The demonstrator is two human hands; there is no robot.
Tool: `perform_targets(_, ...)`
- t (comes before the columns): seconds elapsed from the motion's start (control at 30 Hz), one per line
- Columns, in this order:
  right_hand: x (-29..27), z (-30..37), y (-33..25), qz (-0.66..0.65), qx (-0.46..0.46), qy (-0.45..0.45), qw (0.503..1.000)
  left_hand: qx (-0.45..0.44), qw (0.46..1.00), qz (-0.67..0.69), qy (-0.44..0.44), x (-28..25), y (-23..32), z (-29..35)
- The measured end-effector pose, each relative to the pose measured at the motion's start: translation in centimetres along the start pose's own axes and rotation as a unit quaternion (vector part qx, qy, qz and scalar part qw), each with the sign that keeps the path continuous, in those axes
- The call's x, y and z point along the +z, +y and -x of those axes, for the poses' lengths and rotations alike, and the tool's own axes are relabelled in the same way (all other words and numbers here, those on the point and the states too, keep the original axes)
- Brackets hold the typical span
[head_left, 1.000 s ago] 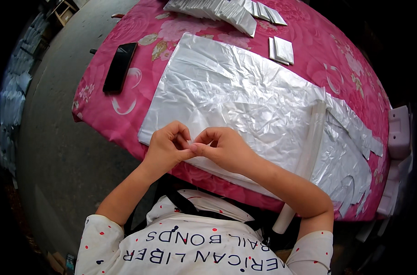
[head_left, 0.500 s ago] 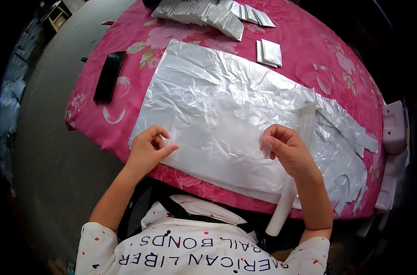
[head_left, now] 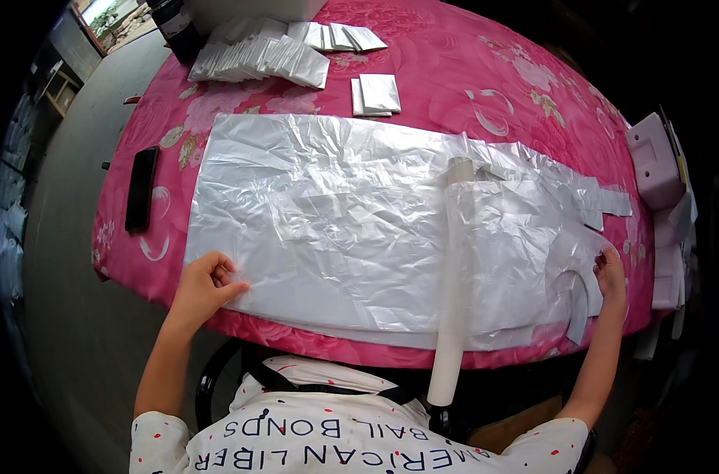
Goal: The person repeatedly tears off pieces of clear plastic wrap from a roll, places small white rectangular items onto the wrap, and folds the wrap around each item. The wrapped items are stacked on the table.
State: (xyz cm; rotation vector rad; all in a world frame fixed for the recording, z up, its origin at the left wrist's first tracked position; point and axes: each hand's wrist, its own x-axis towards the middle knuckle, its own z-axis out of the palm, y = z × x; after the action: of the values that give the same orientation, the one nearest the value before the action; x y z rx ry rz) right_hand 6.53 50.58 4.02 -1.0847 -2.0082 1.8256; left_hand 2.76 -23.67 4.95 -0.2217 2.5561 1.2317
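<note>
A pile of thin, shiny white plastic bags (head_left: 336, 268) lies flat across the table, wrinkled, with cut-out handle strips at its right end. My left hand (head_left: 205, 288) is at the pile's near left edge, its curled fingers and thumb closed on the top bag's film. Far to the right, my right hand (head_left: 610, 272) pinches a bag's handle end. A pale tube-like roll (head_left: 452, 316) lies crosswise over the pile. Its near end juts past the table edge, and some film covers part of its far half.
A black phone (head_left: 141, 189) lies at the table's left. Folded plastic packets (head_left: 257, 59) are heaped at the back, with a few more packets (head_left: 379, 93) nearer. A dark container (head_left: 174, 28) stands far left. Pink plastic bins (head_left: 654, 162) adjoin the right edge of the floral pink tablecloth (head_left: 422, 28).
My right hand has moved from the middle of the pile out to its right end. My left hand has shifted to the near left edge. The whole view has shifted too.
</note>
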Motion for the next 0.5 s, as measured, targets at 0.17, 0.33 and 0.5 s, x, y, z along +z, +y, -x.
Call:
perform_targets(0.17, -9.4, -4.3, 2.5, 0.031, 0.004, 0.223, 0.974, 0.115, 0.975, -0.154, 0.114, -1.0, 1.6, 0.2)
perform_targets(0.33, -5.2, 0.7, 0.0, 0.432, -0.386, 0.404, 0.708, 0.328, 0.916, -0.189, 0.133, 2.1, 7.8, 0.0)
perform_targets(0.5, 12.6, 15.6, -2.4, 0.375, -0.511, 0.063, 0.771, 0.463, 0.88, -0.075, -0.075, 14.1, 11.9, -1.6)
